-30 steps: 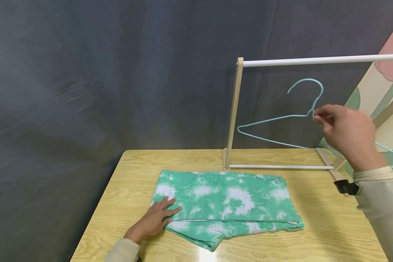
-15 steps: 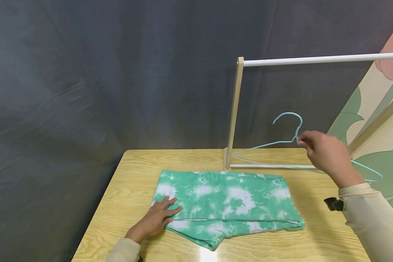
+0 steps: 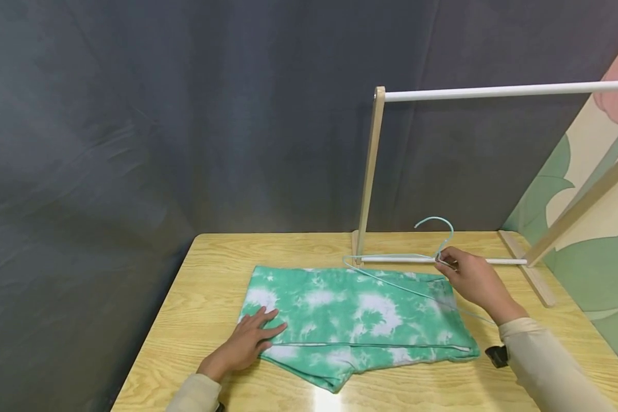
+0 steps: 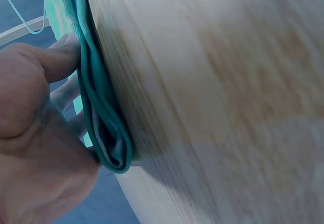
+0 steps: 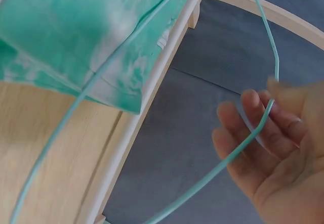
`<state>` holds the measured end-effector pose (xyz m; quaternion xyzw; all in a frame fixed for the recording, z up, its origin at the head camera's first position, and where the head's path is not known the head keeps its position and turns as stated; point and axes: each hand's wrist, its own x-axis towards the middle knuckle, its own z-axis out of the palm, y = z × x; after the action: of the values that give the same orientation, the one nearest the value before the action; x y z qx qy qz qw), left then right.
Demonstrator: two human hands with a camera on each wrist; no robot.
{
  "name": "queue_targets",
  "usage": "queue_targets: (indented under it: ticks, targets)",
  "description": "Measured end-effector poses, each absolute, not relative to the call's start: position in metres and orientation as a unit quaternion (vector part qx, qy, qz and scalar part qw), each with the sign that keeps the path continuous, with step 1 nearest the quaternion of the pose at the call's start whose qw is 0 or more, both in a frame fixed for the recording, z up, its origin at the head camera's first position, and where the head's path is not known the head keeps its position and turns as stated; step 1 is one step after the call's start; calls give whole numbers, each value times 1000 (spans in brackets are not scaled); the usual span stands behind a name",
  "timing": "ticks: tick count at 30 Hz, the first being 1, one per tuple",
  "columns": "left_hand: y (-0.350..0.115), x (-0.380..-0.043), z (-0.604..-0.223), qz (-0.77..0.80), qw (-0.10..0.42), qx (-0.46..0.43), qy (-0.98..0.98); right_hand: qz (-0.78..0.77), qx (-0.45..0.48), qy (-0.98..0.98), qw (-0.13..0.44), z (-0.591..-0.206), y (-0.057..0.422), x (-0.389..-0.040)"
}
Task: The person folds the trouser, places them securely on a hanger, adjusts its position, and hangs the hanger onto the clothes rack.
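Folded green and white tie-dye trousers lie flat on the wooden table. My left hand rests on their left end, fingers spread; in the left wrist view the thumb lies along the folded edge. Above the trousers' right end, my right hand pinches a light blue wire hanger at the neck below its hook. The hanger is tilted, its lower bar crossing over the cloth in the right wrist view. Part of the hanger's right side is hidden behind the right hand.
A clothes rack with wooden posts and a white top rail stands at the table's back right. Its low white bar runs just behind the trousers. A dark curtain hangs behind the table.
My right hand has brought the hanger down and to the left, from in front of the rack to just over the trousers. The left hand and the trousers have stayed put.
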<state>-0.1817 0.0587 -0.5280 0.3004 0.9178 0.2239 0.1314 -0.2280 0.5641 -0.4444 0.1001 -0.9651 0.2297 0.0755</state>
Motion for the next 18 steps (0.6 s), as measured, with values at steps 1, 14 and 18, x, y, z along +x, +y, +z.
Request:
queue_targets:
  ticks: [1,14,18]
  targets:
    - [59,-182,-528,226,134,300,917,234,101,-964,75,-444,564,-229]
    - [58,-182,-531,233,140,295,916,192,182,-961,87,-412,554,-240]
    - [58,-182,-532,229,137,294,918,184,223,-953,91,-408,542,-243]
